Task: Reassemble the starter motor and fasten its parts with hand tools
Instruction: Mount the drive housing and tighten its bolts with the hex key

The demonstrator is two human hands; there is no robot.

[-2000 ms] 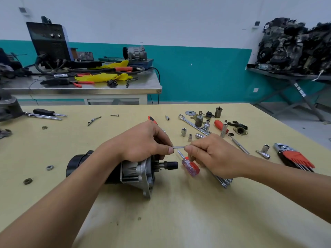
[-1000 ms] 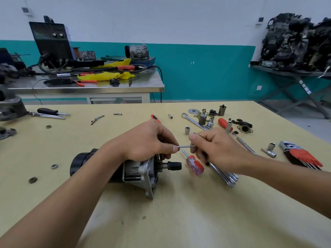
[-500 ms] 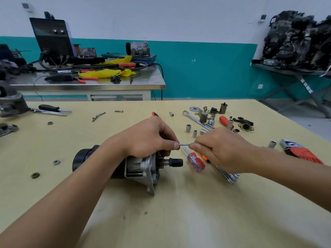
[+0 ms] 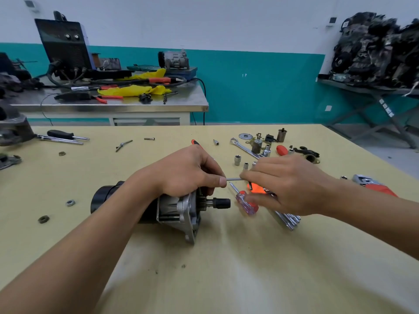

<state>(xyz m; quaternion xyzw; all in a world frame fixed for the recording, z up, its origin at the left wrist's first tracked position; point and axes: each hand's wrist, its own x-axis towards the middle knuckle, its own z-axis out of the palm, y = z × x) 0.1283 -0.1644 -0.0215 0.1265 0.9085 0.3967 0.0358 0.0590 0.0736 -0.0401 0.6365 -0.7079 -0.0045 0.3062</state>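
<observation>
- the left hand [image 4: 188, 171] pinches the left end of a thin metal rod [image 4: 233, 179] between thumb and forefinger; its other fingers curl down over the top of the starter motor [image 4: 176, 208].
- the right hand [image 4: 288, 184] pinches the rod's right end with its fingertips [image 4: 246, 175], the remaining fingers spread loosely and blurred.
- the rod lies about level in the air between the two hands, just above the motor's shaft end.
- the starter motor lies on its side on the yellow table [image 4: 226, 279], near the middle. its black round body points left, its silver flange and short dark shaft point right.
- just right of the shaft tip lies a screwdriver [image 4: 246, 203] with a clear and red handle, blade pointing away toward the rod, partly under the right hand.
- a bundle of wrenches [image 4: 288, 219] lies under and just below the right hand.
- beyond the hands, small sockets [image 4: 237, 160] stand on the table near a long spanner [image 4: 242, 147].
- to the left, well apart from the motor, two loose nuts [image 4: 70, 202] lie on the table.
</observation>
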